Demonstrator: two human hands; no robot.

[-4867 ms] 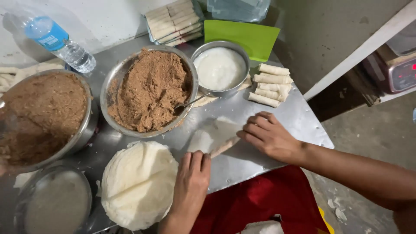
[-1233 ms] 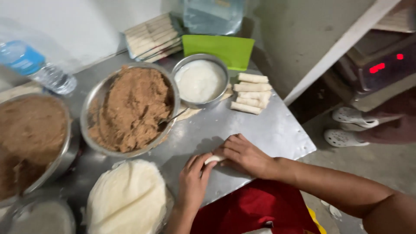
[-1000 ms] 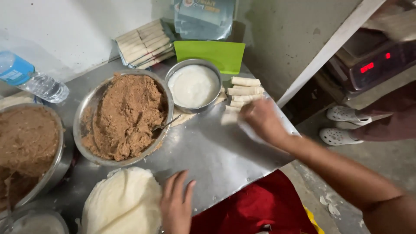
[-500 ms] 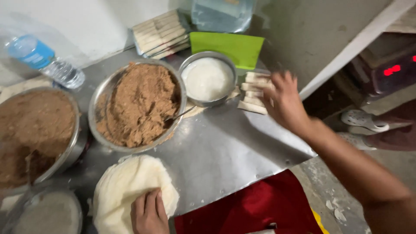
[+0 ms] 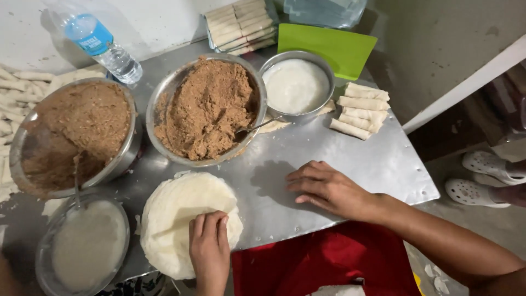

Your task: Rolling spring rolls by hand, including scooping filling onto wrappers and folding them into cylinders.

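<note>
Seen from above: a dull, scuffed metal tabletop, silver-grey, with small holes near its right corner. Behind it, a whitish wall, stained and shadowed. To the right, a grey-green wall, rough and marked. Crossing the right side on a slant, a pale white beam. Below that, a grey concrete floor, dusty, with a few pale scraps near the bottom edge. On the floor at the far right, a pair of white perforated clogs. Soft, even light, weak shadows.
</note>
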